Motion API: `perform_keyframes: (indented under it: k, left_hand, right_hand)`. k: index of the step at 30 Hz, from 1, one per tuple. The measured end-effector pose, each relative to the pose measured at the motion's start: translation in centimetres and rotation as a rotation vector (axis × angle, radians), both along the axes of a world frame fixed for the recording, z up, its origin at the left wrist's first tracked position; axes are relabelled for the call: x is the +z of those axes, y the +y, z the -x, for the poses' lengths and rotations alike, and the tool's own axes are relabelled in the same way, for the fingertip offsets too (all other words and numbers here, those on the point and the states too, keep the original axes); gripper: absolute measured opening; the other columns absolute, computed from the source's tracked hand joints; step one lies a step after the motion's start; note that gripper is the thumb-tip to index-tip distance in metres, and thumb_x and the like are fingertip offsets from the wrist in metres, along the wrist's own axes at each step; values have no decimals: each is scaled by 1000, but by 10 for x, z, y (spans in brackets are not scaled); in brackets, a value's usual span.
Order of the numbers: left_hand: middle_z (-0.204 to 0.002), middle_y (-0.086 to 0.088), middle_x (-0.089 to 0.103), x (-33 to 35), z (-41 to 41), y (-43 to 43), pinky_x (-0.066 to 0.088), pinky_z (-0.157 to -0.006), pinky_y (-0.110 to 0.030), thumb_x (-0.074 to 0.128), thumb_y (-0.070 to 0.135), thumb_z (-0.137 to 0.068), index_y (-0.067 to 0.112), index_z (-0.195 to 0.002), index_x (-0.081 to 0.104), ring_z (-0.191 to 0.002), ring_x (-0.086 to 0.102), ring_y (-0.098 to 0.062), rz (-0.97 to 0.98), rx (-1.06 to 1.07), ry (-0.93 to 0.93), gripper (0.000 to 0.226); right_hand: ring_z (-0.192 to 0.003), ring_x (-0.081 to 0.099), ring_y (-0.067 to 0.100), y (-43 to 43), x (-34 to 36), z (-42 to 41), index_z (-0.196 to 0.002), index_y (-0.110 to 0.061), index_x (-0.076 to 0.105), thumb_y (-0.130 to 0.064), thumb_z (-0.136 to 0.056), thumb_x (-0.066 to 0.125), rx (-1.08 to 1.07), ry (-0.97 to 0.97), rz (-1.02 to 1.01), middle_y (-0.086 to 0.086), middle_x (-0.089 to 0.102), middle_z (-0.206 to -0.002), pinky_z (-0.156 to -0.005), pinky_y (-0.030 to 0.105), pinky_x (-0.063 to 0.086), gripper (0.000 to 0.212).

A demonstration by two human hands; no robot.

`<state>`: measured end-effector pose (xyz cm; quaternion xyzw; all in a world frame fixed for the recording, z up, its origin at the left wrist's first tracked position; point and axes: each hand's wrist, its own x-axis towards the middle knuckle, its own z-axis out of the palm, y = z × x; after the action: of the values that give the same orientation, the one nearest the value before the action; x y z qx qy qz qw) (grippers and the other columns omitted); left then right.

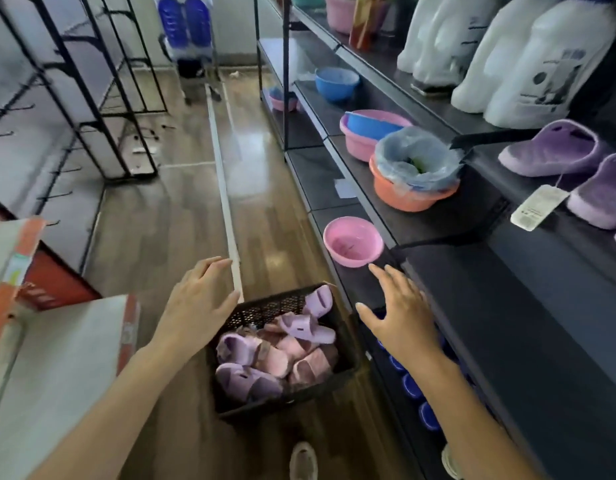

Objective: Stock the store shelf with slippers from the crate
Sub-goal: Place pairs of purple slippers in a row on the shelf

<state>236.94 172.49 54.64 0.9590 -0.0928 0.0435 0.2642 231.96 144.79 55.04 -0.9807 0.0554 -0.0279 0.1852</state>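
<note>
We read this as the pick step: nothing in hand, next pair not yet taken. The left hand [199, 299] hovers palm-down over the far-left corner of the black plastic lattice crate [265, 308]. Fingers straight, slightly spread, grip wide and empty. The right hand [400, 317] is palm-down too, fingers fanned, grip wide, holding nothing. It hangs just right of the crate, over the lower edge of the dark metal store shelf [507, 299].

The lilac and pink foam slippers [275, 358] lie jumbled in the crate, below and between the two grips. Purple clog-style slippers with a paper tag [548, 148] already sit on an upper board, well above and right of the right grip. A small pink plastic basin [353, 240] stands just beyond the right fingertips.

Next move, we judge: lower the grips into the crate, close on a matching pair, lift clear of the rim, then carry up-right to the bare board near the placed pair. Both forearms reach forward, wrists flat.
</note>
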Motion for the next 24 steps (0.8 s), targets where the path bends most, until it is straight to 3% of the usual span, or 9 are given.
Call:
perform_keyframes:
  k: [7,15,19,24]
  left_hand:
    - [-130,-4,50,-71,-49,21,35,-100,-38,63,17,-84,12,-127,51,-120,47,-26,11,161,138,45]
    - [-129,-10,52,-192,-63,68,40,-97,-41,64,17,-83,9,-126,53,-117,50,-30,-16,282,381,45]
    - [-125,-11,54,-267,-70,87,42,-95,-41,57,28,-80,7,-122,55,-112,53,-33,2,302,469,47]
    - [-127,-10,53,-366,-73,102,42,-95,-39,33,51,-70,9,-123,54,-113,53,-30,5,304,516,71]
  right_hand:
    - [-136,31,21,21,-69,-89,-143,-20,32,-32,-88,58,134,108,-43,5,35,-147,-109,38,26,62]
    - [-129,40,23,74,-182,-145,-141,-21,35,-32,-86,57,247,300,-80,3,42,-142,-103,38,32,60]
    - [-135,32,21,102,-254,-164,-143,-23,30,-37,-88,51,292,362,-77,1,36,-146,-108,36,27,60]
    - [-135,32,22,138,-358,-183,-145,-22,26,-33,-91,50,329,482,-54,2,33,-147,-108,34,27,60]
